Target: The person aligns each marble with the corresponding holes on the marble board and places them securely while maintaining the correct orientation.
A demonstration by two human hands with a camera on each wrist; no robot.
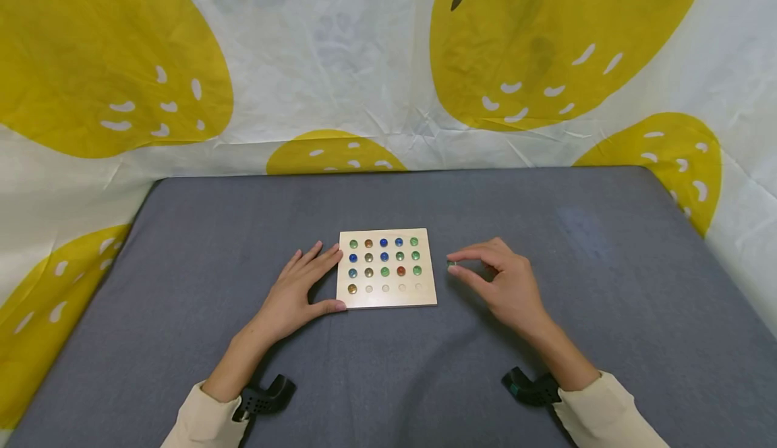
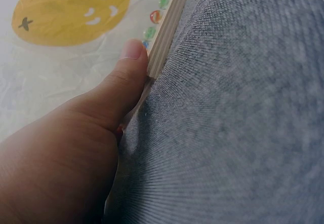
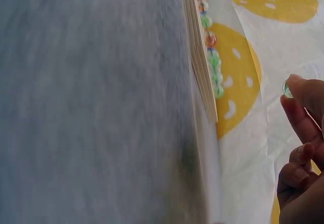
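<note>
Marble (image 1: 452, 266) sits pinched between thumb and forefinger of the right hand (image 1: 504, 279), hovering just off the board (image 1: 387, 297) at its 3 o'clock edge. Looks like glass, so I'd guess small, hard, light and slick; a fingertip pinch across the middle is about the only hold that works, and it'd roll off fast if dropped. Left hand (image 1: 297, 289) lies spread at the board's 9 o'clock side, fingers flat and thumb against the near corner. Four holes along the 6 o'clock row are empty.
</note>
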